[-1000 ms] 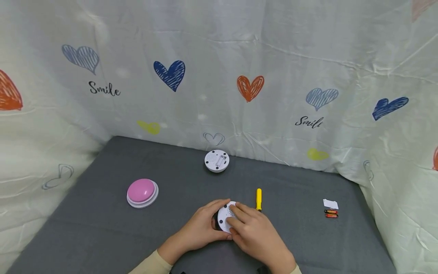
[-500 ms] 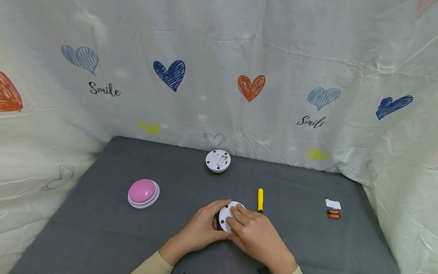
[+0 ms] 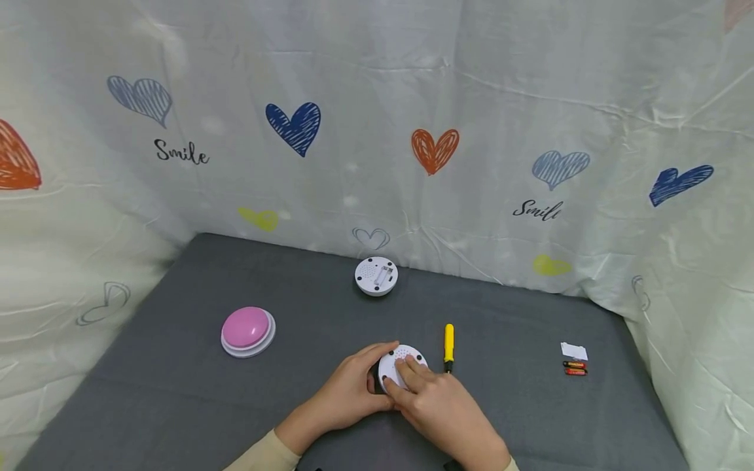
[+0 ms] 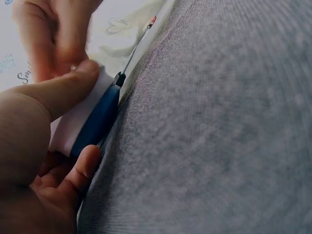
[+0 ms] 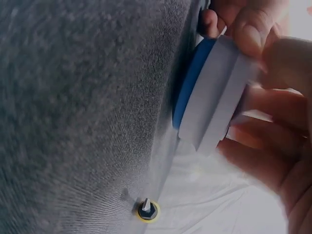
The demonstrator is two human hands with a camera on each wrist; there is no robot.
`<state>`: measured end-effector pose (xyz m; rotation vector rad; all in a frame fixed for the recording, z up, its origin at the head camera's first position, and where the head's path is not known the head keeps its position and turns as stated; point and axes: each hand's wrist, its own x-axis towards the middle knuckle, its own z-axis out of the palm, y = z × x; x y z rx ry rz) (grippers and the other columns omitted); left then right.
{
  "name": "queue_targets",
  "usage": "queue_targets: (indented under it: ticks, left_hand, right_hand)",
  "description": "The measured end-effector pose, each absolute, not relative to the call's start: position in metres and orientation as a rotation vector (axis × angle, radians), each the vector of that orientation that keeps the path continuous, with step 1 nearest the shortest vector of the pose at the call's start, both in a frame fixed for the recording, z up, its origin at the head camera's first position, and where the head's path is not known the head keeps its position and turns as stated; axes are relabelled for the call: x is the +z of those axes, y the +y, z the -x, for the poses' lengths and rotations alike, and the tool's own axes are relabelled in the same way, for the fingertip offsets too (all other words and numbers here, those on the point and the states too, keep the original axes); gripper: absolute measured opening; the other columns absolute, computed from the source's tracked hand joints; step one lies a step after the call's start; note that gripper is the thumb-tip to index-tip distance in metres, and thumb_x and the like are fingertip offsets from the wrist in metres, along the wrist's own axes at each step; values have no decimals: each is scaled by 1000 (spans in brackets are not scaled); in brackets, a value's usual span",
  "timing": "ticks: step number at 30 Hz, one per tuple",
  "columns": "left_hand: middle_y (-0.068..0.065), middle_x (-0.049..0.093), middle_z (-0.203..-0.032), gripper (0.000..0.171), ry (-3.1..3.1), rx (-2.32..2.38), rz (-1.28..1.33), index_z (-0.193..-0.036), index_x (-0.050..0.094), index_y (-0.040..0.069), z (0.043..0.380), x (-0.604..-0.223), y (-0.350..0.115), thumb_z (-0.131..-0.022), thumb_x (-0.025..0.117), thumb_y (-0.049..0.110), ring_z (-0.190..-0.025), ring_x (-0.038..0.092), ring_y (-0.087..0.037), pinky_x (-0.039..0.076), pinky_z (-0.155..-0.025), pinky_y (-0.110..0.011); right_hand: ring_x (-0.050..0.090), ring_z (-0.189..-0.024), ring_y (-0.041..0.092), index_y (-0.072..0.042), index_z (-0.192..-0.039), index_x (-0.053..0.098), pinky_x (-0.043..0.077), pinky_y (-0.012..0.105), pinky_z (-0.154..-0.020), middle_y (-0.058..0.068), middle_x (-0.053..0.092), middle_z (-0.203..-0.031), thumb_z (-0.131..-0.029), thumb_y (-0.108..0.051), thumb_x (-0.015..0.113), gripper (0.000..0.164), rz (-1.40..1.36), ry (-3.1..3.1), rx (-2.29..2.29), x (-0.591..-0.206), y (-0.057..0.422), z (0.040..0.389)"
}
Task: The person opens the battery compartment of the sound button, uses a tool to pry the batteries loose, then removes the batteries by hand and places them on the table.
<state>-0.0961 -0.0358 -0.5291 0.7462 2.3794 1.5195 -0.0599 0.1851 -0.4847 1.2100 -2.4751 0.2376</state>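
A round push button [image 3: 393,366] with a white base and a blue dome is held upside down, its underside facing up. My left hand [image 3: 347,386] grips its rim, thumb on the near side and fingers round the far side. In the left wrist view, the blue dome [image 4: 99,117] faces the cloth. My right hand [image 3: 438,399] lays fairly straight fingers [image 5: 253,151] on the white underside, hiding part of it. A yellow-handled screwdriver [image 3: 449,343] lies just beyond the right hand; its tip [image 5: 147,205] points at the right wrist camera.
At the back, another button [image 3: 368,284] lies upside down with its battery compartment uncovered. A pink-domed button [image 3: 245,328] stands upright at the left. On the right lie two batteries [image 3: 575,371] beside small white pieces [image 3: 574,351]. Grey cloth [image 3: 318,314] covers the table; a white curtain hangs behind.
My right fingers have slid slightly toward me across the base, so more of its far part shows. The left hand keeps its grip. The view has shifted slightly.
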Motion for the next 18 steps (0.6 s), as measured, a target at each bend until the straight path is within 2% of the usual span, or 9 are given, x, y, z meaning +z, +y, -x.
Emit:
queue_targets:
  ticks: [3, 6, 11, 14, 18]
  left_hand:
    - [-5, 62, -149, 93, 2369, 1536, -741, -160, 54, 8, 95, -529, -36, -81, 101, 27, -63, 59, -6, 55, -62, -25]
    - [-3, 61, -150, 94, 2350, 1543, -729, -160, 54, 9, 96, -528, -35, -82, 100, 32, -63, 59, -7, 56, -62, -26]
    - [-2, 62, -149, 95, 2337, 1546, -691, -160, 54, 9, 96, -528, -36, -81, 101, 30, -62, 60, -8, 56, -61, -27]
    - [-1, 62, -147, 96, 2333, 1545, -690, -161, 54, 9, 97, -528, -36, -80, 101, 30, -62, 60, -9, 56, -60, -28]
    - [0, 63, -147, 96, 2331, 1543, -691, -161, 53, 10, 97, -529, -35, -80, 101, 31, -62, 61, -9, 56, -60, -28]
  right_hand:
    - [76, -92, 14, -17, -119, 82, 63, 29, -72, -1, 75, -112, -87, -7, 91, 35, -1214, -2450, 319, -483, 185, 59]
    - [71, -81, 10, -19, -115, 82, 60, 24, -67, -4, 70, -107, -87, -2, 90, 33, -1212, -2429, 382, -481, 186, 60]
    - [73, -93, 9, -17, -108, 82, 61, 22, -78, -3, 72, -111, -91, -3, 88, 23, -1221, -2467, 398, -480, 189, 60]
    - [74, -101, 10, -15, -111, 83, 61, 23, -85, -1, 74, -115, -91, -4, 89, 24, -1207, -2508, 382, -479, 190, 60]
    - [75, -105, 11, -12, -118, 83, 62, 25, -86, 0, 75, -119, -92, -6, 88, 28, -1190, -2545, 341, -477, 193, 58]
